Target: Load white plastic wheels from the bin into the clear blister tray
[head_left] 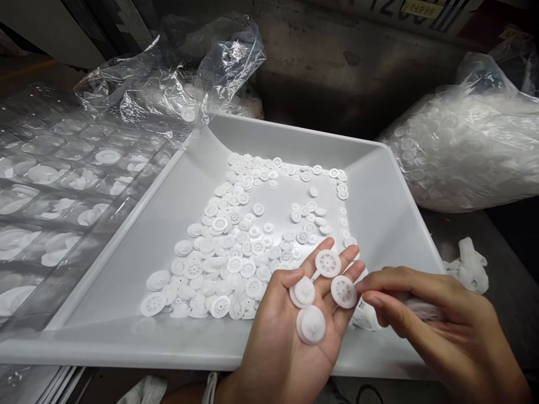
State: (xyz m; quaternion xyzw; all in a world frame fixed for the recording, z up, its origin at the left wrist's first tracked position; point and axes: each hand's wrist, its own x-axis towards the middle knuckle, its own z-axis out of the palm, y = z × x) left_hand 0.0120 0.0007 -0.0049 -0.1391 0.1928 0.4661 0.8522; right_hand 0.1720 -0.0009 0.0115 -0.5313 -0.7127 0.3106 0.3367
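Sloping bare far left of the grip, the white tray wall leaves free room. A loose wheel pile sits just left of the left hand, which lies flat open, palm up over the near rim, carrying four plastic wheels. On the right hand the fingertips are drawn together beside the rightmost wheel; hold unclear.

White rectangular plastic tray at centre of bench. Heap of small white plastic wheels in tray, middle to far side. Clear plastic blister sheets left of tray. Crumpled clear plastic bag behind far left corner. Full clear plastic bag of wheels right of tray. Left hand over near right corner, four white wheels on palm and fingers. Right hand just right of it.
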